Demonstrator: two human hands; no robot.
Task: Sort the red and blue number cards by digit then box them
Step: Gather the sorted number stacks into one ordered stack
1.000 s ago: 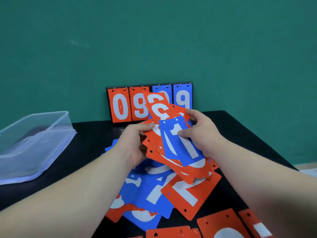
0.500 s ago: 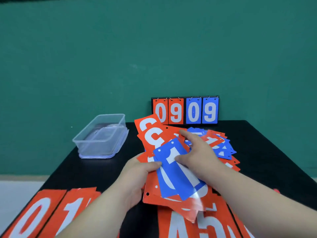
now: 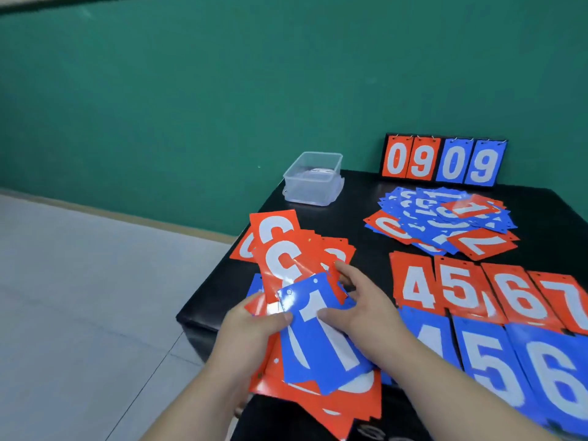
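Now mid-sort, my left hand (image 3: 251, 324) pinches the card stack (image 3: 321, 401) while my right hand (image 3: 361, 302) lies spread on its top blue 1 card (image 3: 315, 348), which should next slide toward the rows (image 3: 461, 291) right of my grip.

**Blue 1 atop my stack**

My left hand (image 3: 251, 326) grips a fanned stack of cards (image 3: 288, 262), thumb pressing the blue 1 card (image 3: 321, 342) on top; my right hand (image 3: 359, 300) rests loose fingers on that card; right of it lie the red row (image 3: 416, 288) of 4 to 7 and the blue row (image 3: 490, 354); beyond my hands sit a mixed pile (image 3: 439, 221), a clear box (image 3: 313, 179) and a 0909 scoreboard (image 3: 444, 160).
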